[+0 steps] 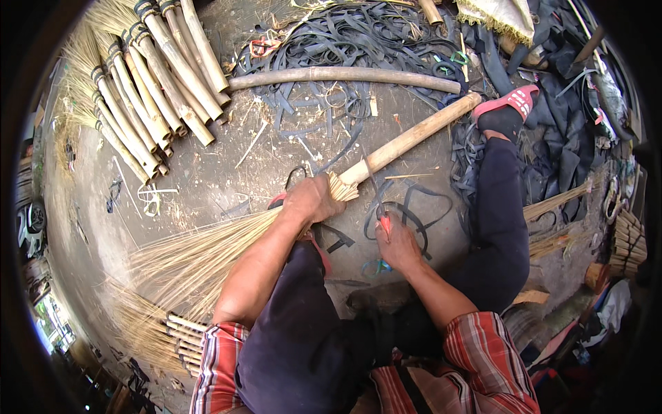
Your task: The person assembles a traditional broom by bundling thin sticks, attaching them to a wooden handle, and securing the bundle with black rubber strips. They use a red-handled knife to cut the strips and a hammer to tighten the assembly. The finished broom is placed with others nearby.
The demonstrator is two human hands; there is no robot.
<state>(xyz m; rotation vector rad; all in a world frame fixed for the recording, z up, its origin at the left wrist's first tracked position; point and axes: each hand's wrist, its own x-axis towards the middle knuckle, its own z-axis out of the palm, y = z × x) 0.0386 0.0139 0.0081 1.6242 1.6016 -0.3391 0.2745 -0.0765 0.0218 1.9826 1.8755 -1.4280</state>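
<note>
My left hand [312, 200] is closed around a bundle of straw-coloured bristles [207, 252] where it meets a thick bamboo pole [417, 136]. The bristles fan out to the lower left, and their cut ends splay around the pole beside my fingers. My right hand [398, 245] grips a knife [385, 225] by its red handle. Its thin, dark blade points away from me and reaches up to the pole, just right of the bristle ends; whether it touches cannot be made out. The pole's far end rests near my right foot in a red sandal [508, 103].
Finished brooms [155, 76] with bamboo handles lie at the far left; more brooms [185, 338] are at the lower left. A tangle of black rubber strips [345, 38] lies behind a long bamboo pole [345, 74]. Dark rubber sheets [552, 145] are heaped at right.
</note>
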